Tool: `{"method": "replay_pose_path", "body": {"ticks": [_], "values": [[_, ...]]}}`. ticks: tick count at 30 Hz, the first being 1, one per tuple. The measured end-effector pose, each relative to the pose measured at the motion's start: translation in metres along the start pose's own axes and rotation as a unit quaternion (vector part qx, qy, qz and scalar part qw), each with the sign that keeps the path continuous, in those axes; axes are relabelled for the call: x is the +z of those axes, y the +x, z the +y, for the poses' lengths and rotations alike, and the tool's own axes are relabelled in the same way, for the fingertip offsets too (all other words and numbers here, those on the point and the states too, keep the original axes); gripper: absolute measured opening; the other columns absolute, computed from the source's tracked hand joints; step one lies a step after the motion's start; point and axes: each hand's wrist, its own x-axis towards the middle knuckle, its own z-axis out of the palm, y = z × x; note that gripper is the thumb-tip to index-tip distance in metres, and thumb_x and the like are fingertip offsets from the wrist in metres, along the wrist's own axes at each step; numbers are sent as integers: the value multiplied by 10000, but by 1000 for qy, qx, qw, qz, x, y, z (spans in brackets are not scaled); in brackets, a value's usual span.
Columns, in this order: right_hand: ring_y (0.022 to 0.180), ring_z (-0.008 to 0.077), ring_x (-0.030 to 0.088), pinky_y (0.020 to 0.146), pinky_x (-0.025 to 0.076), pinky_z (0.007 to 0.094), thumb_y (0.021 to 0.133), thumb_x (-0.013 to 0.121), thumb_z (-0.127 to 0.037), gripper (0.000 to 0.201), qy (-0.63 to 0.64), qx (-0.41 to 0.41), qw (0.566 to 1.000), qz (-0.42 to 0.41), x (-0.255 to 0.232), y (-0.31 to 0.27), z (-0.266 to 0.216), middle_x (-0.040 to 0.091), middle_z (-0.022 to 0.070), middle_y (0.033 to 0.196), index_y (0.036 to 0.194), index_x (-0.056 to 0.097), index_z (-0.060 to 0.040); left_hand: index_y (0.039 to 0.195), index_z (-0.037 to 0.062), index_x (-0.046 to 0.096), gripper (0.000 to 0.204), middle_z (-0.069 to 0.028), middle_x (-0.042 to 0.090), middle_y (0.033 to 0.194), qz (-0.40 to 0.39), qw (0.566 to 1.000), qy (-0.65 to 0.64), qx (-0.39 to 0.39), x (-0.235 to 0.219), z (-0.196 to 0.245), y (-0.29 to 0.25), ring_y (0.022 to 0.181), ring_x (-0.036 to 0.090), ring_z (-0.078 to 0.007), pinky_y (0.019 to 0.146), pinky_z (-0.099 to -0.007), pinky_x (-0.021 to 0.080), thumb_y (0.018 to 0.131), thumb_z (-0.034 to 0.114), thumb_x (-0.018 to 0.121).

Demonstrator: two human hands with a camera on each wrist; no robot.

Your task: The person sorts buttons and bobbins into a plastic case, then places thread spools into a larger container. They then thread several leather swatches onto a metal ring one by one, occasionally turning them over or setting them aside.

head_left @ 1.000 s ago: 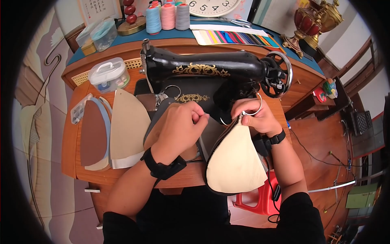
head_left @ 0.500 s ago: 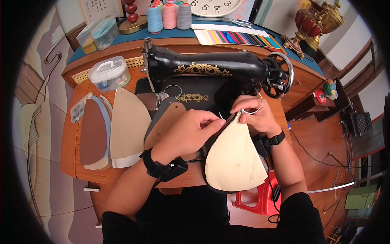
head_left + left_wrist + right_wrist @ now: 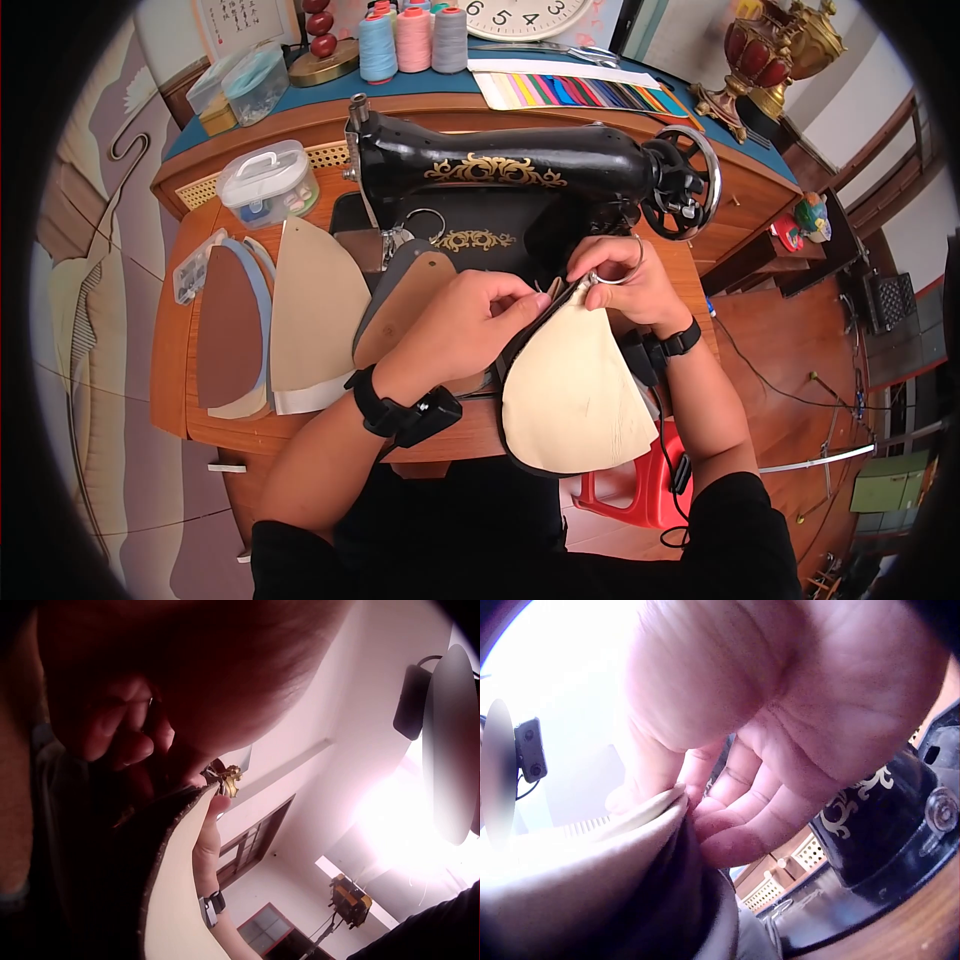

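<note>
A cream panel with a dark edge (image 3: 575, 395) hangs below both hands, in front of the sewing machine (image 3: 510, 160). The right hand (image 3: 635, 285) pinches its narrow top between thumb and fingers, beside a metal ring (image 3: 640, 262). At the panel's upper left edge, the left hand (image 3: 480, 320) has thumb and index finger together, pinching the dark edge. In the left wrist view the cream panel (image 3: 180, 877) curves down from the fingers. The right wrist view shows the right hand's thumb and fingers (image 3: 735, 795) on the layered tip. What lies between the left fingertips is too small to tell.
Brown (image 3: 232, 330) and beige (image 3: 315, 310) curved pieces lie at the left of the wooden table. Behind them stands a clear lidded box (image 3: 268, 185). Thread spools (image 3: 415, 42) and a colour card (image 3: 575, 90) rest on the back desk. A red stool (image 3: 640, 490) stands below.
The left hand has moved right from above the dark machine bed to the panel's edge and closed its fingertips there. The right hand keeps its hold; the ring beside it has tilted.
</note>
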Motion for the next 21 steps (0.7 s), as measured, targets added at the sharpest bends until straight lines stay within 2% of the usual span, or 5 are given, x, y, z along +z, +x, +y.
{"method": "replay_pose_path", "body": {"ticks": [2,7,21], "values": [[863,91,630,736,498,245,806,856,-73,276,5,-3,1000,-5,0,0,1,664,44,1007,1030,715,7,1037,-42,724,223,-13,713,846,-4,1000,-3,-11,0,2,-1,756,624,-39,675,-221,499,1003,166,652],[866,80,633,750,502,239,802,866,-90,289,-4,27,1000,0,-2,-3,3,684,24,966,1035,716,-8,1020,-28,730,190,6,708,812,1,999,-30,-9,2,2,-1,697,605,-14,616,-200,475,981,151,681],[875,87,659,791,514,240,817,852,-85,258,17,62,997,-47,-5,-4,0,712,27,954,1025,718,-15,940,-16,723,159,34,657,692,30,999,25,-8,2,5,-3,599,547,2,538,-199,406,961,138,690]]}}
